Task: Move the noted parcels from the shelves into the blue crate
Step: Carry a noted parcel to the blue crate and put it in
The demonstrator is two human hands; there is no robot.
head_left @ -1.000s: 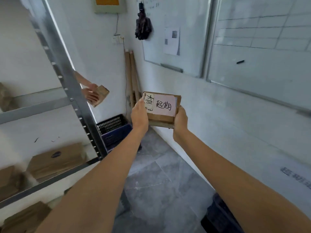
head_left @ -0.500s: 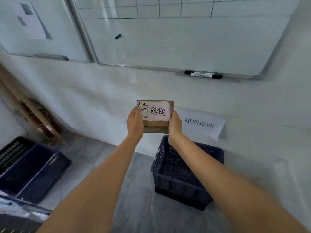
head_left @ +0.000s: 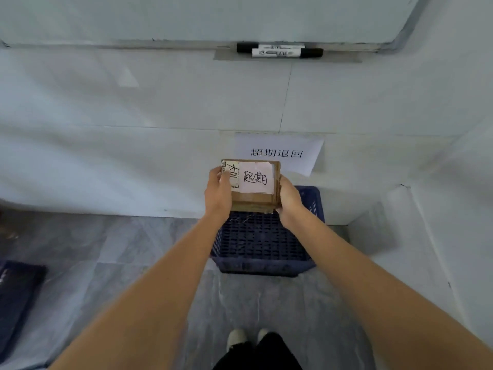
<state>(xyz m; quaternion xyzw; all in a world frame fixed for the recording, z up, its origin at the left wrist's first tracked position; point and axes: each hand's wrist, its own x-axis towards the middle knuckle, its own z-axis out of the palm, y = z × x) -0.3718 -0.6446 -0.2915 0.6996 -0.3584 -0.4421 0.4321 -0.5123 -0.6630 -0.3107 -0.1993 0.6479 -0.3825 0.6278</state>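
Observation:
A small brown cardboard parcel [head_left: 254, 201] with a pink handwritten note on top is held at arm's length in both hands. My left hand [head_left: 218, 194] grips its left edge, thumb over the label. My right hand [head_left: 289, 200] grips its right edge. The parcel hovers above the far half of a blue slatted crate [head_left: 262, 243] that stands on the grey floor against the wall. The visible part of the crate's inside holds nothing.
A paper sign with printed characters [head_left: 277, 153] is stuck on the wall above the crate. A whiteboard ledge carries two markers [head_left: 280, 50]. Another dark blue crate [head_left: 16, 297] sits at the left edge. A white ledge [head_left: 416, 231] juts out on the right.
The view has swung from the shelves to the wall and down; I have stepped closer, and the parcel held in both hands now hangs directly over the blue crate.

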